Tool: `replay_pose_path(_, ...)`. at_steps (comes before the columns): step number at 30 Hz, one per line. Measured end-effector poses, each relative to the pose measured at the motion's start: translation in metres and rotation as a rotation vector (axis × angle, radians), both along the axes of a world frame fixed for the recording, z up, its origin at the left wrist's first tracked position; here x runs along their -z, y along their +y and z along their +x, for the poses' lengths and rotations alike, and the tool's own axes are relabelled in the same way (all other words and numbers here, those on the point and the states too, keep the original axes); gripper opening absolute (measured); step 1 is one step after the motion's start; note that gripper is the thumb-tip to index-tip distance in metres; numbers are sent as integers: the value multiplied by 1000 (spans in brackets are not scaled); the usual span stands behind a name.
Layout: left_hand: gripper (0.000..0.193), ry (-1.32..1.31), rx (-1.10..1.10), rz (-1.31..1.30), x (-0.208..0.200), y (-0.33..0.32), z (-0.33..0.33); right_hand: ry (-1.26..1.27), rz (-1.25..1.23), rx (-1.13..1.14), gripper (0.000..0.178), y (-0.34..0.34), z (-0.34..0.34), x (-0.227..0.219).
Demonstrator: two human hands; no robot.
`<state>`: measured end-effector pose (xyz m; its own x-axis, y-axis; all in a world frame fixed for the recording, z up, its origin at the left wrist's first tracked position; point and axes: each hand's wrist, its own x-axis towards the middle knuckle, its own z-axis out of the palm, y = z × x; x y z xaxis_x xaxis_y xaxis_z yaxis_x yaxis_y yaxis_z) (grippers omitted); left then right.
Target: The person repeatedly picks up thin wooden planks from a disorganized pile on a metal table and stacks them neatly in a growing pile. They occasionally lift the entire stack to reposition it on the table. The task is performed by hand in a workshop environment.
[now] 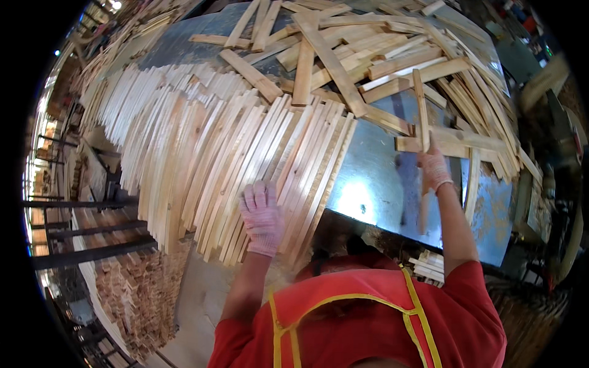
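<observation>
Wearing a pinkish-white knitted glove, my left hand (262, 216) lies with its fingers stretched out on the near ends of a row of pale wooden strips (202, 165). The strips stand packed side by side across the left part of a metal table (374, 162). On the right, my right hand (435, 168), gloved alike, is closed round a single wooden strip (421, 110) that points away from me. Its near end looks blurred. This strip passes over a wider board (454, 147) lying crosswise. To the right of that hand another strip (472, 184) lies lengthwise.
A loose heap of boards (343, 61) covers the table's far side and right. Stacked wood (138, 294) stands at lower left below dark metal bars (92, 253). Short pale strips (428, 267) lie beneath the near table edge. Machinery (543, 184) borders the right side.
</observation>
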<state>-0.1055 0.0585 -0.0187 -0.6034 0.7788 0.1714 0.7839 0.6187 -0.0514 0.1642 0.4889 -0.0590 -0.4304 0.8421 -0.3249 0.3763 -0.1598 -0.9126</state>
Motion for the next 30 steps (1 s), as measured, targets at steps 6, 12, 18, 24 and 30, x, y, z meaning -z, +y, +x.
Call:
replay_pose_path(6, 87, -253, 362, 129, 6, 22, 38, -26, -30, 34, 66, -176, -66, 8)
replay_pose_path(12, 86, -394, 458, 39, 16, 56, 64, -178, 412, -1211, 55, -165, -94, 4)
replay_pose_path(18, 61, -310, 389, 75, 27, 84, 69, -586, 708, -377, 72, -37, -144, -20)
replay_pose_path(24, 56, -262, 376, 158, 30, 85, 68, -594, 662, -394, 85, -9, -232, -17)
replay_pose_path(30, 54, -333, 355, 120, 33, 85, 65, 198, 303, -415, 58, 31, -217, -36)
